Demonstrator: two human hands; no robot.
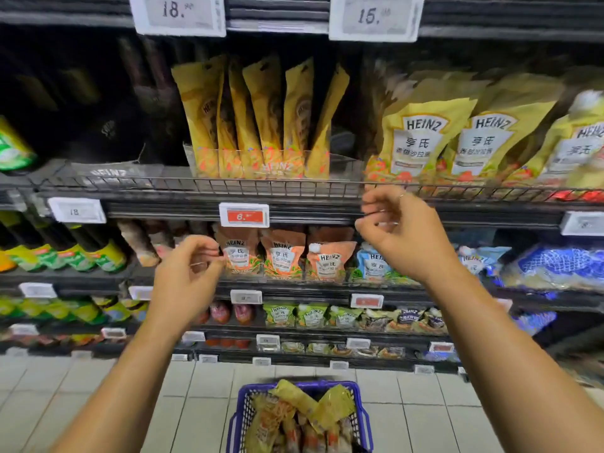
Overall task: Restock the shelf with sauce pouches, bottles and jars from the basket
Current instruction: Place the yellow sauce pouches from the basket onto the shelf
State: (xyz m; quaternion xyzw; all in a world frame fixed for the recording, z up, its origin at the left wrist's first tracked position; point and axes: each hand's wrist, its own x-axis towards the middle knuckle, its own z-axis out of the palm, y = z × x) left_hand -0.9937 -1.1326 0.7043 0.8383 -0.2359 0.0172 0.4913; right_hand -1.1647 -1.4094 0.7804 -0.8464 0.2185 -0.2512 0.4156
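Head view: left hand [186, 273] and right hand [397, 230] raised before the shelf [294, 188], fingers loosely curled, holding nothing.

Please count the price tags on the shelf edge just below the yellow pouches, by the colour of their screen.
White price tags: 2
Red price tag: 1
Total: 3

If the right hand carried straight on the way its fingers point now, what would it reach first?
Probably the wire rail fronting the shelf, just left of the right hand; depth is unclear, so it could pass in front instead.
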